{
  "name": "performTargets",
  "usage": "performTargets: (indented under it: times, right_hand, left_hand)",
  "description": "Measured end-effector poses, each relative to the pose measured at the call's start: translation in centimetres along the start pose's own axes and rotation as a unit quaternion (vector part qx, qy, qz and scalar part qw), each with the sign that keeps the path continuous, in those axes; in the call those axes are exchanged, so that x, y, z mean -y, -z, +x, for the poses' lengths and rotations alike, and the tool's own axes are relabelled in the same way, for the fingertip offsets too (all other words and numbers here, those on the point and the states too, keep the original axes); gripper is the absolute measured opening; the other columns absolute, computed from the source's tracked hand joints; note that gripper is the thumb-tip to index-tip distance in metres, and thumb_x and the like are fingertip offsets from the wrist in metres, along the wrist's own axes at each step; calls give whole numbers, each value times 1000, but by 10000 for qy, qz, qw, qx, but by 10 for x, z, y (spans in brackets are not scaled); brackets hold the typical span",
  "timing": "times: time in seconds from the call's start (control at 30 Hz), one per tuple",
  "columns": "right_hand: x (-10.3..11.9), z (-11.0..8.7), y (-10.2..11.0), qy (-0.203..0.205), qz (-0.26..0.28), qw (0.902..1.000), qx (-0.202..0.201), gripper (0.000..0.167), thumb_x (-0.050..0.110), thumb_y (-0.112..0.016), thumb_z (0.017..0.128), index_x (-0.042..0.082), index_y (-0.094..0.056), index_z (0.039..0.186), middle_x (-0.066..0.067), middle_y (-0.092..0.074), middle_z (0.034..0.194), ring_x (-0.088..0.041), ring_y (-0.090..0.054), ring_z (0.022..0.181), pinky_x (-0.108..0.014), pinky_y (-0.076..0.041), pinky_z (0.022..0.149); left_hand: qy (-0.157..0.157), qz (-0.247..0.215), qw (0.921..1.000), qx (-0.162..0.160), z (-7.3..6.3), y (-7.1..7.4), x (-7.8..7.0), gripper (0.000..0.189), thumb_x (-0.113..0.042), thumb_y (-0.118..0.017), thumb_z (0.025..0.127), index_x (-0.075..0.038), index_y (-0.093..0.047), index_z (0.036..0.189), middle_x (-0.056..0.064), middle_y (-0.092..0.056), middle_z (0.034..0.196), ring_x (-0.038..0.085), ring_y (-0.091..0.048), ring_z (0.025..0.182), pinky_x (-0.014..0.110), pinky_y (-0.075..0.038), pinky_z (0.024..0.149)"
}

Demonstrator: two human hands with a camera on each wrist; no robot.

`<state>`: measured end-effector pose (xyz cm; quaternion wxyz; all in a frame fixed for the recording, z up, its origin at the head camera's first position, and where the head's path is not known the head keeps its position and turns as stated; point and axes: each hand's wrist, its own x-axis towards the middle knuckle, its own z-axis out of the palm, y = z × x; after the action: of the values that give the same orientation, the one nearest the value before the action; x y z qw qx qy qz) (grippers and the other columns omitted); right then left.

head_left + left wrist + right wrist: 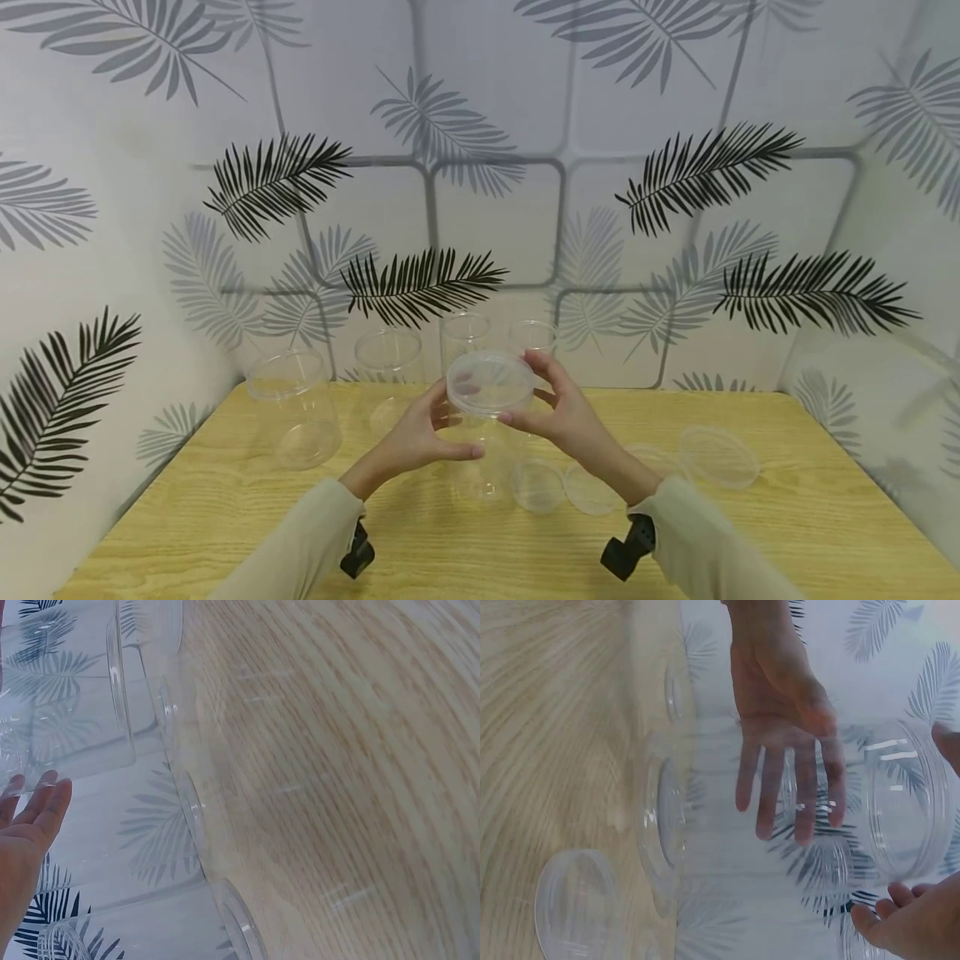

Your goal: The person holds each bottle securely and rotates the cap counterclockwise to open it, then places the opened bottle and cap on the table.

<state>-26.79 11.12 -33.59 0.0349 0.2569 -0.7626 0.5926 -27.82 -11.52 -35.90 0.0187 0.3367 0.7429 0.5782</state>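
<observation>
A clear plastic jar (483,479) stands upright in front of me in the head view, with a round clear lid (491,383) at its top. The right hand (558,408) holds this lid by its rim, thumb on the near side and fingers on the far side. Beside the jar's left wall is the left hand (416,437), its thumb in front and its fingers behind. Through the clear wall in the right wrist view, the left hand's fingers (769,795) look straight and spread. Its fingertips (49,778) overlap the jar's edge in the left wrist view.
Several other clear jars stand behind, among them a wide jar (292,408) at the left and a jar (387,354) closer in. Loose round lids lie at the right, including a small lid (537,486) and a larger lid (718,457). A patterned wall (495,225) borders the wooden table (420,550).
</observation>
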Motion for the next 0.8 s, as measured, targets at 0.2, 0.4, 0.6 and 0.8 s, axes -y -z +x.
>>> performTargets:
  times: [0.2,0.4,0.6,0.8]
  right_hand:
    - [1,0,-9,-102,-162,9990,-401,83,15,-77,73,12,-29,140,-10,-33,142,-30,-30,132,-49,-32,106]
    - [-1,0,-6,-116,-65,9997,-213,82,17,-76,74,11,-28,140,-12,-34,141,-33,-33,131,-49,-34,105]
    - [-10,7,11,-15,452,9952,863,80,17,-71,80,11,-22,143,-11,-32,144,-37,-32,131,-50,-36,103]
    - [-17,23,26,132,1229,9745,1873,76,11,-67,83,9,-22,144,-17,-29,142,-39,-32,127,-33,-47,92]
  left_hand:
    - [0,-10,10000,-2,1,0,0,89,-5,-78,69,-14,-27,142,21,-39,138,37,-43,125,58,-33,101]
    - [-35,-86,9999,84,0,-1,0,91,-6,-78,69,-8,-25,143,20,-38,138,38,-42,125,59,-32,101]
    - [-25,-92,9998,192,-1,1,0,92,-8,-79,69,-10,-25,143,19,-38,138,37,-42,125,58,-32,102]
    - [-16,-44,9996,262,0,1,1,92,-11,-80,68,-10,-26,142,18,-39,138,37,-43,125,55,-35,102]
